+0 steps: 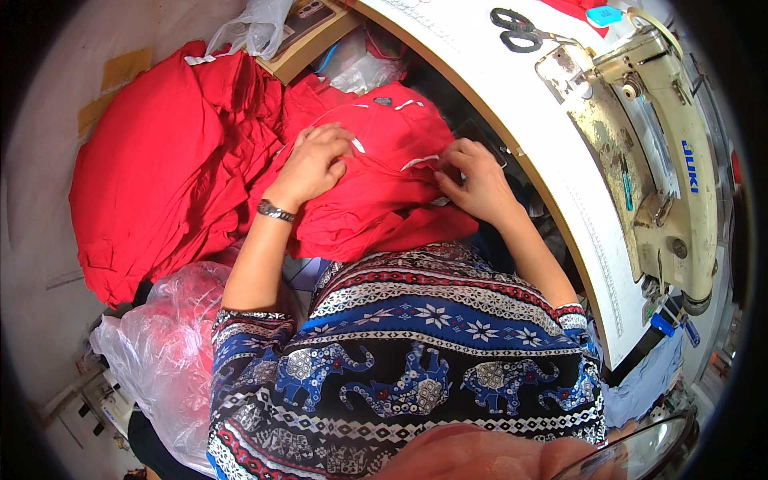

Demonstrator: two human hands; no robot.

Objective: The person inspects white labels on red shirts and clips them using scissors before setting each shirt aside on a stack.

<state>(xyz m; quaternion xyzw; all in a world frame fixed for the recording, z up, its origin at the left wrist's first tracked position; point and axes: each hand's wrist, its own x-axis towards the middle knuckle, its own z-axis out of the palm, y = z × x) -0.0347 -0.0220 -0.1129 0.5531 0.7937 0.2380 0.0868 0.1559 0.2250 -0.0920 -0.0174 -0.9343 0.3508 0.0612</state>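
A red garment (384, 188) lies bunched across my lap, with short white strips along its edges and a small dark label near its far side. On its left part rests my left hand (316, 164), fingers bent and closed on the cloth beside a white strip. At the garment's right edge, my right hand (478, 182) pinches the fabric between thumb and fingers, near the end of another white strip. The fingertips of both hands are partly hidden by the folds.
To the left rises a large pile of red cloth (160, 176), with a clear plastic bag (164, 344) below it. On the right, a white table (512, 88) carries black-handled scissors (520, 30) and a sewing machine (672, 160). A phone (308, 18) lies on a wooden ledge (316, 52).
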